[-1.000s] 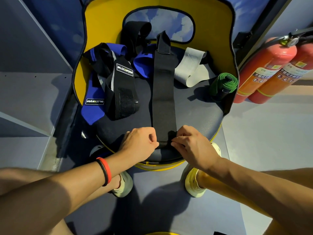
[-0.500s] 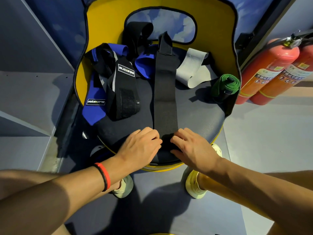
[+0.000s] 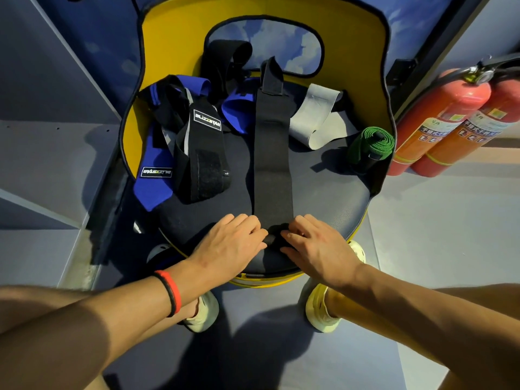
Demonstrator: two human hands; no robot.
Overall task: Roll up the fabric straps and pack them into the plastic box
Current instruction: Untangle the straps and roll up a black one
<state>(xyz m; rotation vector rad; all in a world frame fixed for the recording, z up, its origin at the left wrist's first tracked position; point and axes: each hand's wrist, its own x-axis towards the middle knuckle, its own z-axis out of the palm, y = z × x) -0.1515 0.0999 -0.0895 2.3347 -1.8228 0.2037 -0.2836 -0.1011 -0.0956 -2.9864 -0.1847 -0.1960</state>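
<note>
A long black strap [image 3: 271,153] lies straight down the middle of a dark round seat [image 3: 332,187]. Its near end is curled into a small roll [image 3: 274,237] at the seat's front edge. My left hand [image 3: 230,243] and my right hand [image 3: 315,246] lie on either side of that roll, fingers fairly straight and pressing on it. A green strap [image 3: 371,144], rolled up, stands at the seat's right edge. Loose on the seat are a grey strap [image 3: 315,119], a blue strap [image 3: 153,181] and a black labelled strap [image 3: 205,164].
The seat has a yellow curved backrest [image 3: 174,38] wrapping its far side. Two red fire extinguishers [image 3: 439,119] stand on the floor to the right. A grey shelf edge [image 3: 56,170] runs along the left. My shoes [image 3: 202,313] are under the seat's front.
Both hands went from pinching the strap's near end with curled fingers to lying flatter with straighter fingers on the small roll, which now sits between them.
</note>
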